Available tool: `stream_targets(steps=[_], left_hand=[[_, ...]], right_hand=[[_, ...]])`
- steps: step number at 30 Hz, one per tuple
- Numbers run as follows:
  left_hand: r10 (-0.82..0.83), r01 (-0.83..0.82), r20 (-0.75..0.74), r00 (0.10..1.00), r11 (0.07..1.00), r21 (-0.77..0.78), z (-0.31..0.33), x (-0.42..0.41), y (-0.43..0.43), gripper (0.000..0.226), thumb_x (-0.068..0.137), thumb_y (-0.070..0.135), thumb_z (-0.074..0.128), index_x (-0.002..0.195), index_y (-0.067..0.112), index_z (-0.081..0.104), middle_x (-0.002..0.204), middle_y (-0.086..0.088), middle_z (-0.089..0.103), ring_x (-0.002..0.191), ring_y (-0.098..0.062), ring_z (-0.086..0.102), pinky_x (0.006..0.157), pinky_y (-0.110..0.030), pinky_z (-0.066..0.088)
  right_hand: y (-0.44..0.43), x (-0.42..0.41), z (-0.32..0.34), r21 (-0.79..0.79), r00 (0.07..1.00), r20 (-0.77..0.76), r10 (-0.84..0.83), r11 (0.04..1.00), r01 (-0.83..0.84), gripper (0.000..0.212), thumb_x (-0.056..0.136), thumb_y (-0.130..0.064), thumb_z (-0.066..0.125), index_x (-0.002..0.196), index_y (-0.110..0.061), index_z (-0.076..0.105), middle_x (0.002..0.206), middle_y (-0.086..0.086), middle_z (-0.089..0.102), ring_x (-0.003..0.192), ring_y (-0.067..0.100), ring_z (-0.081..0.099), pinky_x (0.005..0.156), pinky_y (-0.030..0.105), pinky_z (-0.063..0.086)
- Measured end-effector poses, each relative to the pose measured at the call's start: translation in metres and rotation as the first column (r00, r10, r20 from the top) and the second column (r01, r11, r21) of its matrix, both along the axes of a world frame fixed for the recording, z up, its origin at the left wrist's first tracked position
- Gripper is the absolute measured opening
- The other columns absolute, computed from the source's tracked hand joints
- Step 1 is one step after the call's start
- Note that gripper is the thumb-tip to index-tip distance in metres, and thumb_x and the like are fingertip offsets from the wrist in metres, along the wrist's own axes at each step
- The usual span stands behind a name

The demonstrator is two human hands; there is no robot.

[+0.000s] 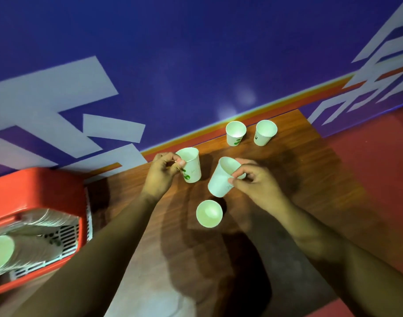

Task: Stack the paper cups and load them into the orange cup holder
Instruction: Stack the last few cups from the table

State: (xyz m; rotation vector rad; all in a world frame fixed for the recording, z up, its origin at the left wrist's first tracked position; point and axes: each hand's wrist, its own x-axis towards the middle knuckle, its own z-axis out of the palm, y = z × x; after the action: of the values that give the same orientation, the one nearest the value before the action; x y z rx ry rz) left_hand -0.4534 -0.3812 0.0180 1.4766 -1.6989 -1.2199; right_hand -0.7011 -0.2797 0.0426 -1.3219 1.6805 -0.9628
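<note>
A blue wall [173, 53] with pale lettering backs the wooden table [310, 179]. At the table's left edge sits the orange cup holder [35, 186], with a stack of cups [24, 243] lying on its side inside it. The left hand [161, 175] pinches the rim of an upright cup [192, 167]; the right hand [255, 184] pinches the rim of a tilted cup [220, 181] just beside it. A lone cup [209, 213] stands near, below both (mouth up). By the wall stand a rear cup [235, 133] and a corner cup [265, 132], close together.
</note>
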Motion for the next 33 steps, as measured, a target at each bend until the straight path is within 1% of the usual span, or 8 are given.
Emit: stream_targets(steps=[3,8,15,21,23,26,31,33], left_hand=[[0.021,-0.018,-0.106,0.994,0.999,0.033,0.011,0.012,0.016,0.011,0.095,0.016,0.063,0.093,0.005,0.065,0.101,-0.014,0.068,0.098,-0.031,0.064,0.088,-0.040,0.055],[0.038,-0.038,-0.172,0.984,0.999,0.006,0.022,0.030,0.039,0.014,0.096,0.015,0.062,0.094,0.001,0.063,0.094,-0.004,0.069,0.090,-0.014,0.063,0.079,-0.019,0.052],[0.023,-0.021,-0.242,0.970,1.000,0.012,0.018,0.043,0.064,0.015,0.092,0.016,0.067,0.091,0.004,0.059,0.093,-0.012,0.064,0.088,-0.012,0.060,0.081,-0.030,0.051],[-0.012,0.028,-0.254,0.967,0.998,0.059,0.011,0.036,0.088,0.045,0.089,0.026,0.072,0.128,0.022,0.052,0.121,0.001,0.060,0.114,-0.015,0.058,0.094,-0.036,0.054],[-0.055,0.072,-0.207,0.977,0.995,0.073,0.009,0.031,0.096,0.055,0.086,0.033,0.074,0.136,0.024,0.052,0.128,0.005,0.058,0.120,-0.012,0.057,0.098,-0.033,0.052],[-0.159,0.173,-0.155,0.975,0.981,0.084,0.004,0.021,0.107,0.054,0.085,0.033,0.075,0.135,0.025,0.056,0.130,0.004,0.059,0.118,-0.008,0.058,0.099,-0.026,0.049],[-0.249,0.260,-0.094,0.964,0.955,0.139,-0.012,0.006,0.118,0.061,0.082,0.019,0.079,0.137,0.017,0.054,0.127,-0.001,0.054,0.118,-0.006,0.056,0.099,-0.018,0.046],[-0.308,0.309,-0.030,0.951,0.939,0.152,-0.024,0.004,0.119,0.063,0.079,0.020,0.082,0.136,0.017,0.055,0.127,0.003,0.053,0.119,-0.008,0.054,0.104,-0.027,0.046]], right_hand=[[0.019,0.020,0.002,-0.058,0.997,-0.009,0.074,0.996,-0.074,0.022,0.077,-0.016,0.079,0.090,-0.027,0.067,0.123,-0.015,0.055,0.116,0.003,0.053,0.094,0.022,0.047],[0.043,0.044,-0.009,0.094,0.986,-0.050,0.158,0.984,-0.153,0.075,0.072,-0.022,0.084,0.133,-0.040,0.044,0.126,-0.033,0.046,0.115,-0.013,0.045,0.089,0.002,0.037],[0.069,0.062,-0.046,0.097,0.920,-0.335,0.205,0.978,-0.183,0.087,0.065,-0.020,0.086,0.141,-0.031,0.044,0.138,-0.010,0.049,0.125,0.011,0.047,0.103,0.024,0.040],[0.085,0.061,-0.072,0.086,0.875,-0.414,0.251,0.968,-0.237,0.097,0.061,-0.028,0.090,0.145,-0.023,0.042,0.144,-0.003,0.047,0.134,0.016,0.040,0.112,0.036,0.035],[0.084,0.053,-0.073,0.122,0.898,-0.371,0.238,0.971,-0.207,0.093,0.065,-0.030,0.088,0.146,-0.023,0.041,0.148,-0.004,0.043,0.137,0.012,0.037,0.112,0.029,0.032],[0.080,0.038,-0.062,0.204,0.988,-0.074,0.138,0.972,-0.120,0.066,0.083,-0.016,0.074,0.142,-0.019,0.045,0.146,-0.004,0.048,0.130,0.004,0.043,0.104,0.021,0.035],[0.076,0.029,-0.042,0.136,0.989,0.139,0.050,0.988,-0.069,0.041,0.094,-0.017,0.061,0.134,-0.020,0.055,0.128,-0.009,0.061,0.113,-0.009,0.056,0.094,0.008,0.042],[0.078,0.033,-0.048,0.138,0.987,0.136,0.090,0.984,-0.109,0.042,0.093,-0.021,0.065,0.134,-0.021,0.057,0.128,-0.010,0.062,0.116,-0.005,0.057,0.100,0.018,0.045]])
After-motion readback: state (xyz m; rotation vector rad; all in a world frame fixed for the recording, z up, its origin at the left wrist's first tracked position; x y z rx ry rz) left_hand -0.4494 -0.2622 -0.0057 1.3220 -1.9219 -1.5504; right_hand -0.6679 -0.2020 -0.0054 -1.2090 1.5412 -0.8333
